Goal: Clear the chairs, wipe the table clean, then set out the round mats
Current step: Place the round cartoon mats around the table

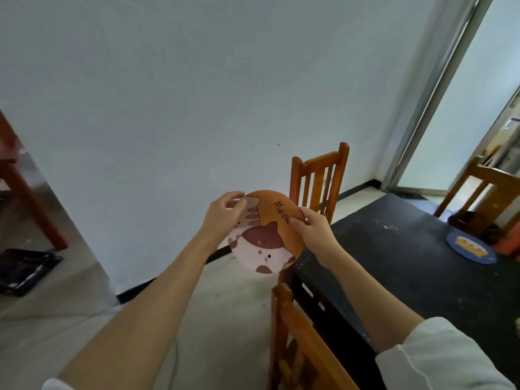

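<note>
I hold an orange round mat with a cartoon cat and the word "Meow" in the air, just left of the black table. My left hand pinches its upper left edge, where a second mat seems to peek out behind. My right hand grips its right edge. A blue round mat lies flat on the table's far right side. One wooden chair stands at the table's far left corner, another close below my arms, a third at the far right.
A white wall fills the view ahead. A dark flat case lies on the floor at left beside reddish wooden furniture legs. A glass door with a metal frame stands at the right. Small crumbs dot the table.
</note>
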Demonstrator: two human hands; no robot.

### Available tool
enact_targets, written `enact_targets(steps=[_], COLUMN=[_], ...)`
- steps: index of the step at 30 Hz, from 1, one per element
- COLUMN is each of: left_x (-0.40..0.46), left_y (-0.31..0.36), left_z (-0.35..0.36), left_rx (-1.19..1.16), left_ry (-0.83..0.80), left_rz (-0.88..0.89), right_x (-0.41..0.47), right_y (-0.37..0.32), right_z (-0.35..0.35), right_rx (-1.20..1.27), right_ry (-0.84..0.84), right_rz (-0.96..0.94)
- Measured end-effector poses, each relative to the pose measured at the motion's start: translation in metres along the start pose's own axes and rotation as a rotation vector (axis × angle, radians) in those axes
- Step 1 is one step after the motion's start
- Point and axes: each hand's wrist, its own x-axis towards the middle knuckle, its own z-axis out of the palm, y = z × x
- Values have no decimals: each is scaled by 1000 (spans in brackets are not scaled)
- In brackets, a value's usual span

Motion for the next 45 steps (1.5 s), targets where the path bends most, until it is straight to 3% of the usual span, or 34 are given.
enact_targets(steps=[5,11,23,29,39,45], left_x=[57,171,335,364,361,365], left_y=[-29,-41,-34,-61,-120,-138], left_z=[-1,26,132,188,287,347], left_rx=[-13,180,470,439,549,616], left_ry=[-57,-204,-426,-751,-1143,-1132], left_rz=[-91,-94,255,367,335,283], right_x=[60,158,267,253,245,284], right_y=[13,30,76,125,202,254], right_z=[22,16,-29,-49,-75,-117], right_rx=[179,339,351,347,263,439], right_ry=[152,317,757,1122,1203,1103], right_rz=[110,184,343,525,775,747])
